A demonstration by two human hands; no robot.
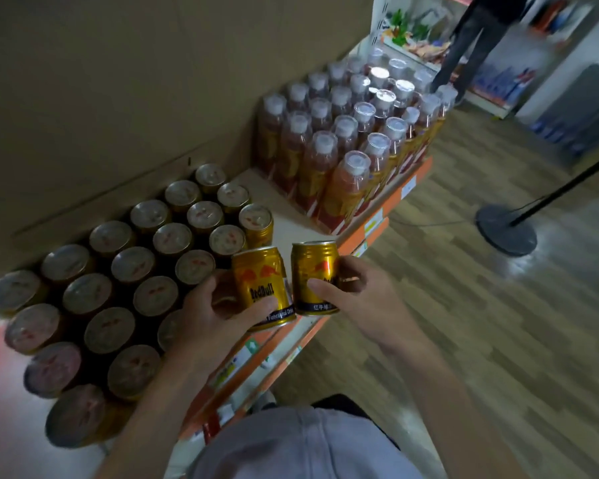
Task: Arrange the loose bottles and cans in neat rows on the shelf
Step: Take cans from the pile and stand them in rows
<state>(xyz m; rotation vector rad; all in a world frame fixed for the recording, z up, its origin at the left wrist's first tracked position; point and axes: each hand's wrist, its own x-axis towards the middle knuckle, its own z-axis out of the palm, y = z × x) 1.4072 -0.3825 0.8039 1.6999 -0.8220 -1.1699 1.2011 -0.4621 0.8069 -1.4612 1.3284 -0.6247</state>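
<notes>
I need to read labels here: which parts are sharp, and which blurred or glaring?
Head view: the gold drink can in the left hand reads sharply; head view, lower left: the silver can tops smear; head view, back: the clear plastic bottle caps catch glare.

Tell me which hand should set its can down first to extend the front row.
Left, probably: the left hand holds the RedBull-label can just beside the front row's end can, where the gap starts. The right hand holds the second can farther from that row.

the left hand (204, 312) reaches forward gripping the left can (260, 285); beside it the right hand (360, 299) grips the right can (313, 271).
</notes>
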